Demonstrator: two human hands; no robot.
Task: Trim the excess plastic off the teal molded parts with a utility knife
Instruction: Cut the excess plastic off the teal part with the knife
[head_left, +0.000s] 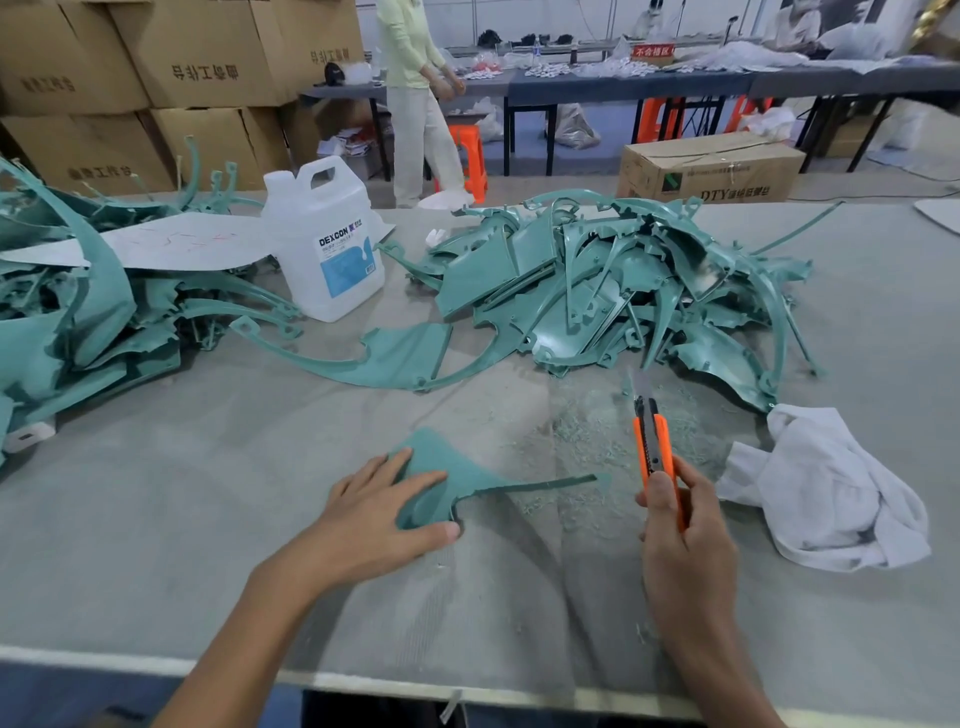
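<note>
Ok so here's what I'm seeing from the head cam. My left hand (384, 512) sits lower middle of the frame, fingers pretty much straight and laid flat on top of a small teal part (462, 480), thumb along its near edge, so it's pressing the piece down on the grey table (156, 519) rather than curling round it. That part has a wide fin-shaped body under the hand and a long thin strip running off to the right. My right hand (680, 540) is just right of that, fingers wrapped round the handle of the orange utility knife (655, 441), thumb up on the slider side. The blade is out and points toward the top of the frame, and it's clear of the strip's tip, not touching it. There's a scatter of teal shavings (587, 415) on the table right behind the knife. Right of centre, higher up, is a big heap of teal molded parts (597, 291), and a second heap (78, 322) runs down the left edge with a grey sheet (171, 241) lying on it. One long curved part (395, 353) lies flat between the two heaps. A white DEXCON jug (324, 244) stands upright just behind it, and a crumpled white cloth (826, 493) sits at the right next to my knife hand. Cardboard boxes (156, 78) are stacked upper left, and a person (415, 93) stands top middle.
</note>
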